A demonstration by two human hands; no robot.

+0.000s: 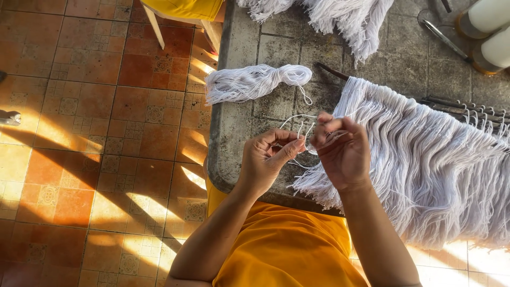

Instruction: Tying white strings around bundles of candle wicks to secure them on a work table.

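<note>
Two hands at work over the near edge of a worn grey table (pixel 241 127): left hand (pixel 268 159) curled nearly closed, thumb and forefinger pinching thin white strands (pixel 298 123); right hand (pixel 342 151) likewise folded, fingertips (pixel 325 120) pinched on the same strands where these loop upward between both hands. Strands just above the table surface, close to the left border of a wide white yarn fringe (pixel 425 159) spread across the table's right half and hanging past its near edge. Small bundled skein of white yarn (pixel 252 82) farther back, apart from both hands, bare grey tabletop between. Rounded table corner just left of the left wrist, then open orange tiled floor (pixel 79 133) in sun and shadow, unobstructed toward the left. Second fringe of white yarn (pixel 340 16) at the far edge, cut off by the top of the frame. Metal rods (pixel 462 109) partly buried under the wide fringe, ends only visible. Two pale cylinders (pixel 491 32) at upper right cropped by the frame, kind not discernible. Yellow garment (pixel 289 250) covering the lap below, hiding the table's underside. Wooden leg and yellow cloth of a seat (pixel 183 16) at top, mostly out of view. Exact path of the strands inside both fists not discernible.
</note>
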